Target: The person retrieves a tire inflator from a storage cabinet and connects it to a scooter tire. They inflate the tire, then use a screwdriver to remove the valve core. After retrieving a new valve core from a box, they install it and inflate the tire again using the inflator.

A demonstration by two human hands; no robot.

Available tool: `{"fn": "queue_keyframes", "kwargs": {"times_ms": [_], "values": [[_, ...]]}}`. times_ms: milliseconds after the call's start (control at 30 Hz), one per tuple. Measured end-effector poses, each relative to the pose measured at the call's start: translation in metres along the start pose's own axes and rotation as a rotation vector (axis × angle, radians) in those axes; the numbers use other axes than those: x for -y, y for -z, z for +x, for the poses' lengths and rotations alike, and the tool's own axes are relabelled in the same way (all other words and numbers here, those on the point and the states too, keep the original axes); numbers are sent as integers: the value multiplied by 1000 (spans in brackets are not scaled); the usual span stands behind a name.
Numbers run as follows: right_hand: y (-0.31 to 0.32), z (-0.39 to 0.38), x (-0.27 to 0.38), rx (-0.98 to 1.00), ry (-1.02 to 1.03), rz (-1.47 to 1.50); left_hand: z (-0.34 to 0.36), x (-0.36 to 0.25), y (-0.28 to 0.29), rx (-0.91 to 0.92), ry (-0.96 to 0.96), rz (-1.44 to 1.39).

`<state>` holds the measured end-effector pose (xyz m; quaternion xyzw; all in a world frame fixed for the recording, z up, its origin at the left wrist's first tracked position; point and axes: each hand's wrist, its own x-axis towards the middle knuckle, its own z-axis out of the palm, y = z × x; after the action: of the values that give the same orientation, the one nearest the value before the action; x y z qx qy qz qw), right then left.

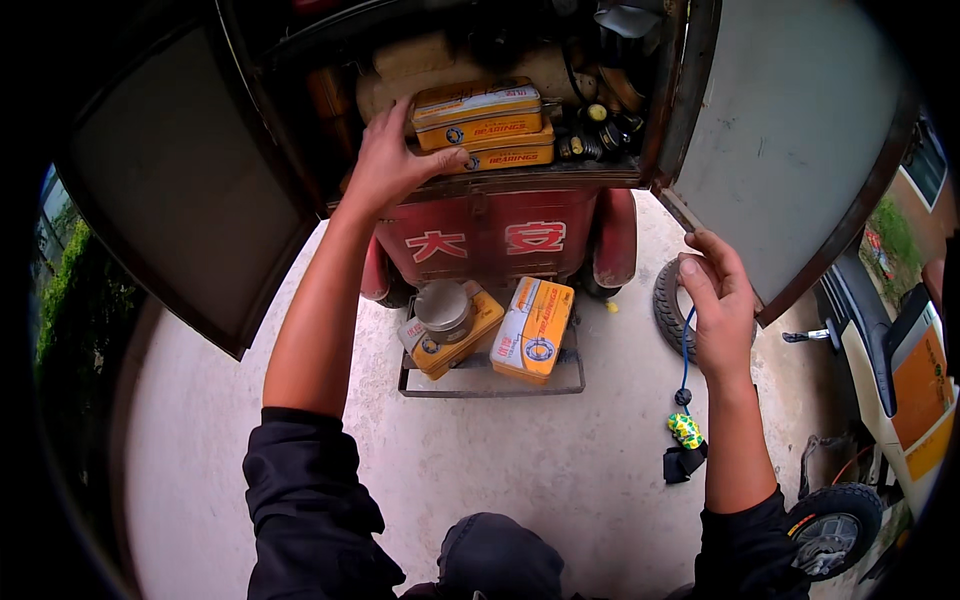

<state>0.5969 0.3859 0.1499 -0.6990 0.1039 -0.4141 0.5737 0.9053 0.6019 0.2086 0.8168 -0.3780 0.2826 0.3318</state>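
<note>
Two yellow-and-white bearing tins (478, 112) are stacked at the front of an open cargo box. My left hand (392, 160) wraps the left end of that stack, its thumb across the front of the lower tin and its fingertips hidden behind the upper one. My right hand (718, 300) is raised by the lower corner of the right door (800, 130), fingers bent and closed. From its palm hangs a blue cord (686, 365) with a dark bead, a green-and-yellow piece (686, 431) and a black tag (683, 465); the upper end of the cord is hidden.
Below, a round metal can (444, 308) rests on a yellow tin (455, 345), beside another tin (534, 330), on the metal step frame (490, 393). Dark small parts (590, 140) fill the box's right side. A tyre (668, 310) and a parked scooter (890, 400) stand right; the left door (180, 170) hangs open.
</note>
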Motion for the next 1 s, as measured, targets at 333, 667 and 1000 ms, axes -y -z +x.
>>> {"fn": "queue_keyframes", "kwargs": {"times_ms": [333,667,1000], "values": [[62,-9,20,-104,-12,-168,98,44,-15,544,84,-91],[73,-12,8,-69,-63,-105,96,5,-11,618,-22,83],[90,-2,-1,-60,-108,-100,80,-72,39,204,-118,284]]}}
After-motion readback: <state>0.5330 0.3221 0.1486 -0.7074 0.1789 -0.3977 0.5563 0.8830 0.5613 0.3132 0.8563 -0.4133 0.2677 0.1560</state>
